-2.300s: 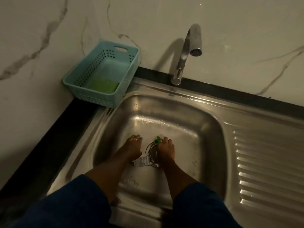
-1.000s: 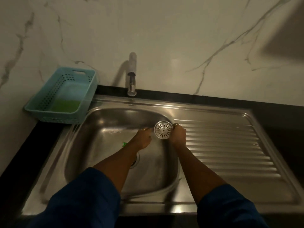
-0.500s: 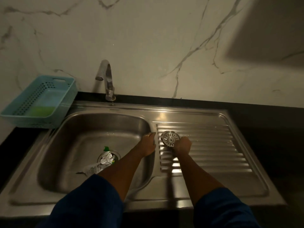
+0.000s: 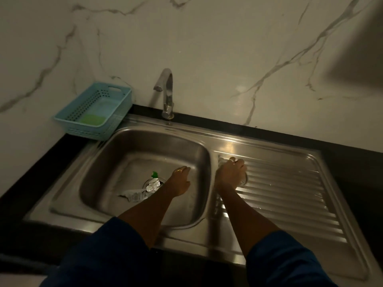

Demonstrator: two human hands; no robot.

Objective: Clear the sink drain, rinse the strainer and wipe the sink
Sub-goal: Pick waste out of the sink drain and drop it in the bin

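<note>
While the right hand [image 4: 231, 175] rests on the ribbed drainboard [image 4: 290, 189], its fingers [image 4: 238, 163] are curled down over the metal strainer [image 4: 245, 180], of which only a sliver of rim shows past the palm. The left hand [image 4: 180, 181] hangs over the sink [image 4: 145, 139] basin just right of the drain [image 4: 146, 181], fingers loosely bent and holding nothing. Crumpled foil [image 4: 153, 185], a torn wrapper [image 4: 134, 196] and a green scrap [image 4: 154, 174] sit on the drain. A blue basket [image 4: 124, 104] holding a green sponge [image 4: 91, 120] stands left of the faucet [image 4: 166, 90].

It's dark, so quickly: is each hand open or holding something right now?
Left hand: open, holding nothing, inside the sink.
Right hand: grips the strainer on the drainboard.
</note>
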